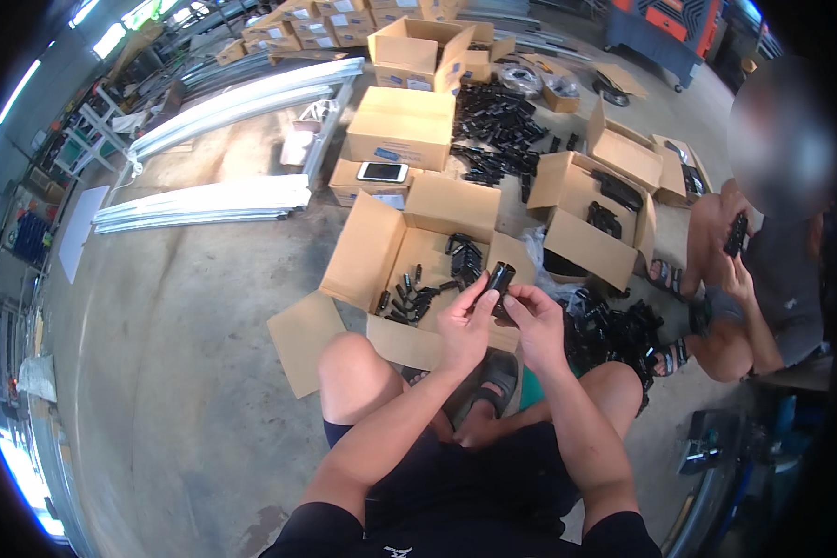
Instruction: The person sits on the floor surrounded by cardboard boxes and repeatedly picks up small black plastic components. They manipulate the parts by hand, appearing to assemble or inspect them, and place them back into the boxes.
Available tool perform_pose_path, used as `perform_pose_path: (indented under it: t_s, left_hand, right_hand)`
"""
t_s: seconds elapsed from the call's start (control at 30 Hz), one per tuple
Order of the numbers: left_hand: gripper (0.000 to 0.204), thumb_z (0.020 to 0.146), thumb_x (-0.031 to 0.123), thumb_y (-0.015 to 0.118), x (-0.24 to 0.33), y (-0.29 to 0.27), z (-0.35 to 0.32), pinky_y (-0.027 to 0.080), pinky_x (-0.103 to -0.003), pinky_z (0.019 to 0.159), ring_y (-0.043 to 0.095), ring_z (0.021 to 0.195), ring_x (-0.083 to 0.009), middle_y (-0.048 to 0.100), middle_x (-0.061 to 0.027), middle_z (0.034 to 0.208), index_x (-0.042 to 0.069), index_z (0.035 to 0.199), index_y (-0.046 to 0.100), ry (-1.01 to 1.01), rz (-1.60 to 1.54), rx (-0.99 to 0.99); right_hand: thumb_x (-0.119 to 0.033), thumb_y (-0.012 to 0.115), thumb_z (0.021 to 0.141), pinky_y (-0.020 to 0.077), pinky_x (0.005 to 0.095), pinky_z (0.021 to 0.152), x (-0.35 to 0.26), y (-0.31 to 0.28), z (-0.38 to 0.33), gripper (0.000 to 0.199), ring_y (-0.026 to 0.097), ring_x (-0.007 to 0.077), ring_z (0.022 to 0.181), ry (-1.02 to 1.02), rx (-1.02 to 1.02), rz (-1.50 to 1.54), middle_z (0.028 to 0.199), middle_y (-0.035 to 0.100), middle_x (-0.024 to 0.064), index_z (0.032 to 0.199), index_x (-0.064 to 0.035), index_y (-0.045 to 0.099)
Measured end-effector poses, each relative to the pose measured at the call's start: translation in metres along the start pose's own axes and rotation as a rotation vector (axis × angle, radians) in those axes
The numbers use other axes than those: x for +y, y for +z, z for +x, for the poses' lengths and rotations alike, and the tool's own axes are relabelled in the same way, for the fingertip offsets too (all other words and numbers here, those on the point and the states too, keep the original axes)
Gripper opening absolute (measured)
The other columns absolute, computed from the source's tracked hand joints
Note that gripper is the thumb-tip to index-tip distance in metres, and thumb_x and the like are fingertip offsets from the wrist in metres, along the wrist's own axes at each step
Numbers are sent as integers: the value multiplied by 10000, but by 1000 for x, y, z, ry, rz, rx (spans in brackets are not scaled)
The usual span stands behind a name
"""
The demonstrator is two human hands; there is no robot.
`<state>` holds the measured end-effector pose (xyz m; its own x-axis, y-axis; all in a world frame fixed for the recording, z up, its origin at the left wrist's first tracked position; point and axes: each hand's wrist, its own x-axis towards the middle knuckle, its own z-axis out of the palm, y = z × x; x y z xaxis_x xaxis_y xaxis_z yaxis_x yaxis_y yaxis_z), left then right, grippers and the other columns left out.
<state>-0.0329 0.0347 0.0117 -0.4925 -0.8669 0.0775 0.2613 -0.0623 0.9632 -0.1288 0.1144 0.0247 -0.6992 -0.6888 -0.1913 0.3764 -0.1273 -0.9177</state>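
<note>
A short black tubular part is held between my two hands, above the near edge of an open cardboard box. My left hand wraps its fingers and thumb round the part from the left. From the right, my right hand pinches its lower end; the fingertips partly hide what is there. Inside the box lie several loose small black pieces and a stack of black parts. A large heap of shiny black parts spreads beside my right knee.
A person sits at the right, holding a black part. Another open box with black parts stands right of mine. A phone rests on a carton by a closed box. Long metal profiles lie at the left.
</note>
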Motion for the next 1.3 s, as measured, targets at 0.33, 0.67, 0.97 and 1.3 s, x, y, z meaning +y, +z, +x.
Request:
perform_pose_path:
  t_s: [0.33,0.67,0.97,1.3]
  left_hand:
    - [402,1002,106,686,2,5,-1,519,-233,870,621,970,-73,713,-84,1170,-74,1355,617,14,66,-14]
    - [421,1002,105,685,-1,7,1,519,-249,921,638,1026,-105,709,-121,1200,-95,1362,597,32,29,-62]
    - [406,1012,118,675,-3,8,3,503,-262,959,624,1041,-94,711,-108,1203,-70,1366,607,11,34,-56]
    - [399,1014,99,665,-4,11,3,495,-261,974,618,1061,-95,706,-105,1219,-75,1368,603,3,-1,-60]
  right_hand:
    - [-144,662,996,537,286,602,-3,-4,1,227,640,116,732,-200,78,-454,800,655,80,913,63,702]
    - [-78,683,976,592,261,651,-11,-7,3,132,658,91,760,-1,34,-31,888,694,46,1030,42,676]
    - [-162,651,1012,602,278,641,-1,-10,2,197,655,104,768,-30,12,-125,895,694,54,1032,32,675]
    - [-161,642,1016,604,295,651,-1,-12,3,196,657,121,763,-60,1,-179,885,684,62,1065,29,642]
